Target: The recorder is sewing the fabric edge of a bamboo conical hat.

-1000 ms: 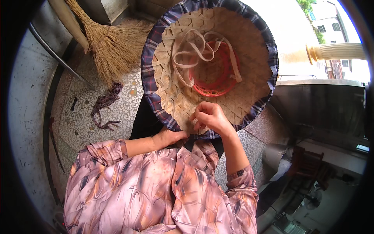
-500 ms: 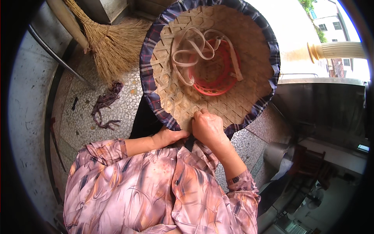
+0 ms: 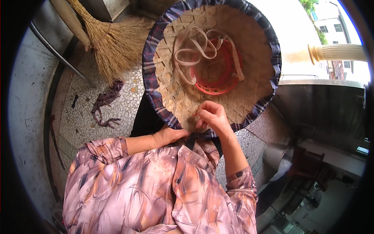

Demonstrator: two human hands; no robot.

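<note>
A woven bamboo hat (image 3: 168,84) rests against my lap with its hollow underside toward me. Dark plaid cloth (image 3: 149,58) binds its whole brim. Inside the crown sits a red plastic ring (image 3: 212,92), and a pale strap (image 3: 187,62) lies looped over it. My left hand (image 3: 168,135) grips the near brim, its thumb along the cloth edge and its other fingers hidden underneath. Just inside that same brim, my right hand (image 3: 213,116) is raised a little off the weave, thumb and fingertips pinched together. What the pinch holds is too small to make out.
On the speckled floor at left stand a straw broom (image 3: 117,48) and a tangled dark purple strand of cloth (image 3: 103,105). A curved metal rod (image 3: 58,56) runs beside a grey panel (image 3: 31,117). A metal bucket (image 3: 274,154) stands at right.
My right hand has lifted off the brim and turned, its fingers now pinched above the weave. The hat has shifted slightly right. My left hand keeps its grip.
</note>
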